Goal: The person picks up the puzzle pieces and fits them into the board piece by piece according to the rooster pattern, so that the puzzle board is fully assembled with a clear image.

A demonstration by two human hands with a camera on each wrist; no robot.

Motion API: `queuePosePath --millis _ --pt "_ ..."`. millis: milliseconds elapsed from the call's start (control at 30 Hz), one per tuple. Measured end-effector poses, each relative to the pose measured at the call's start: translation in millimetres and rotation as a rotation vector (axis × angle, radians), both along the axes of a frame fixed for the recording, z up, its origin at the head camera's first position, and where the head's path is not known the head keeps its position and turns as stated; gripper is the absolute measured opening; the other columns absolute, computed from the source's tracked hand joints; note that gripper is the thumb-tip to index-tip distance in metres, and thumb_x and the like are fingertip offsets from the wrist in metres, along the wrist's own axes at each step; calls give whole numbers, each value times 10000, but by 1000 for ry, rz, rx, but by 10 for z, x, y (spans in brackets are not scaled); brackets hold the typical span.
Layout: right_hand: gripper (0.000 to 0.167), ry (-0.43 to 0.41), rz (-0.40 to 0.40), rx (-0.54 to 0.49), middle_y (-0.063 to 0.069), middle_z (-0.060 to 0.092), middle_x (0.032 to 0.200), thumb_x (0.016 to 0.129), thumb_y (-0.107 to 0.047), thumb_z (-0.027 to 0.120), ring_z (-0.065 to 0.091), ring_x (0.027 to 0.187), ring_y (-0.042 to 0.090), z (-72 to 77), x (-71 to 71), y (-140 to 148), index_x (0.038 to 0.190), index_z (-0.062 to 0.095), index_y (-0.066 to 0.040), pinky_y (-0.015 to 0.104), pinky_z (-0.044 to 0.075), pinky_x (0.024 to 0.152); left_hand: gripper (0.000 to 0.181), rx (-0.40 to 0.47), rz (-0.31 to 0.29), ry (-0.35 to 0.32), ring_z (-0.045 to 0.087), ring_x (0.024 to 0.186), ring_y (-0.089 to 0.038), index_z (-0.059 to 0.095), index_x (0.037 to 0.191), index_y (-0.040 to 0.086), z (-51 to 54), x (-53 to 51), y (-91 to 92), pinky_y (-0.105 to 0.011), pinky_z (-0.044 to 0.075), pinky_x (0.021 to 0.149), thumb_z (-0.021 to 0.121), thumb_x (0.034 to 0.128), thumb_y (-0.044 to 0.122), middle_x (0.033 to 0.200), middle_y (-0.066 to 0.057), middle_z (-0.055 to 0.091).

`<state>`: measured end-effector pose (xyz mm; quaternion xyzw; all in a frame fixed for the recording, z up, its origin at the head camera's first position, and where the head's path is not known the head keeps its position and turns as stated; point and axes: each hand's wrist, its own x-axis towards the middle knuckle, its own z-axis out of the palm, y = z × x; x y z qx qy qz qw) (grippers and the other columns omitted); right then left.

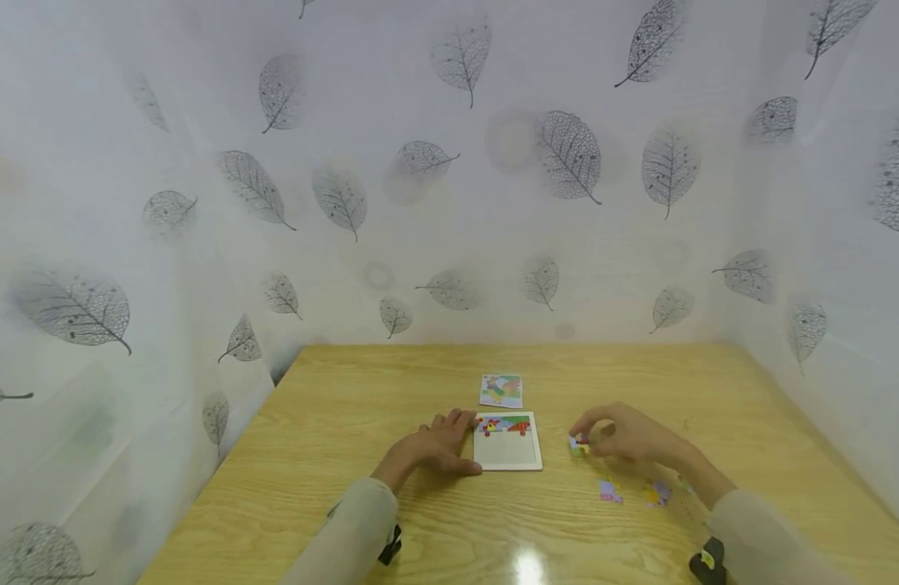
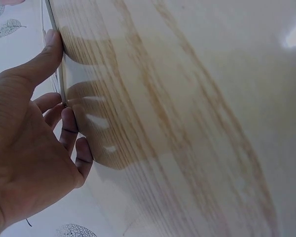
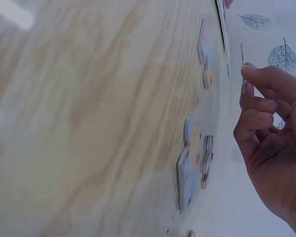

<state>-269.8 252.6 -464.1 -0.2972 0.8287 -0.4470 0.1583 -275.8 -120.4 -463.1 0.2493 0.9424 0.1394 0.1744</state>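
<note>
One puzzle piece [image 1: 577, 446] sits pinched in my right hand [image 1: 631, 432], off the desk [image 1: 391, 378] and right of the puzzle tray [image 1: 506, 455]. My left hand [image 1: 440, 447] rests its relaxed fingers and thumb along the tray's left edge. I seem to be mid-fill: pictured pieces [image 1: 518, 424] line the top, the rest lies bare. Next probably calls for turning this piece to suit its neighbours (the picture card [image 1: 501, 391] lies just beyond), then pressing it flat.
</note>
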Motion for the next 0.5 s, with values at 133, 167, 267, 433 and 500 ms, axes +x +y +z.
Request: queuePosePath --millis 133,167,267,433,500 --pt "319 -21 -8 -43 218 661 1279 942 -37 708 348 431 -22 8 -11 -73 1258 681 -9 148 348 419 867 1 4 -4 368 1421 -400 290 1572 122 8 6 0 -673 313 1129 745 928 483 1595 -138 328" --pt "321 -19 -7 -55 226 662 1280 943 -35 706 347 430 -20 12 -12 -96 1261 678 -2 151 346 414 867 0 4 -4 370 1420 -402 291 1572 123 11 8 0 -675 314 1129 746 928 485 1595 -140 329" --pt "325 -20 -8 -88 239 660 1278 945 -29 701 347 441 -13 28 -13 -175 1266 673 17 152 341 415 865 1 6 -4 378 1414 -402 294 1570 122 19 11 1 -672 324 1123 747 927 484 1593 -141 331" --pt "338 -17 -25 -109 248 656 1258 934 -12 700 352 473 8 52 -6 -316 1267 671 36 158 336 431 860 -3 2 -1 387 1403 -399 296 1567 126 16 7 0 -667 335 1115 745 929 488 1585 -141 338" --pt "351 -21 -37 -109 244 653 1251 924 -10 707 359 478 12 55 -8 -374 1269 670 39 161 337 433 857 -5 -1 3 392 1396 -396 298 1565 127 10 1 -1 -667 338 1111 744 929 490 1581 -141 342"
